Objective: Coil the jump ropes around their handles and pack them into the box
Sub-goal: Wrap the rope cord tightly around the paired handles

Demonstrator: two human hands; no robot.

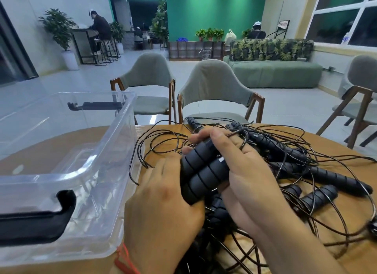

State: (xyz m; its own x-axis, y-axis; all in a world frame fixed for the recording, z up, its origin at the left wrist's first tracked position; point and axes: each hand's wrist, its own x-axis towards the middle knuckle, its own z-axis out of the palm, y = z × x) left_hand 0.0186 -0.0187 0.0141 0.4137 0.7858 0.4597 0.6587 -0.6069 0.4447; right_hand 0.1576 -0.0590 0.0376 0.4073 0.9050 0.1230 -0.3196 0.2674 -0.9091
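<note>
Two black ribbed jump rope handles (201, 171) lie side by side between my hands, above a tangle of thin black ropes (285, 151) on the wooden table (51, 151). My left hand (163, 200) grips the pair from below and the left, its fingertips showing past the handles. My right hand (240, 167) wraps over them from the right, and a strand of rope runs over its fingers. More black handles (338, 177) lie in the tangle to the right. The clear plastic box (114, 151) stands at the left with nothing in it.
The box has black latch handles (36, 218) at its near and far ends. Two grey chairs (214, 94) stand behind the table, another chair (359, 102) at the right. A green sofa and people sit far back in the room.
</note>
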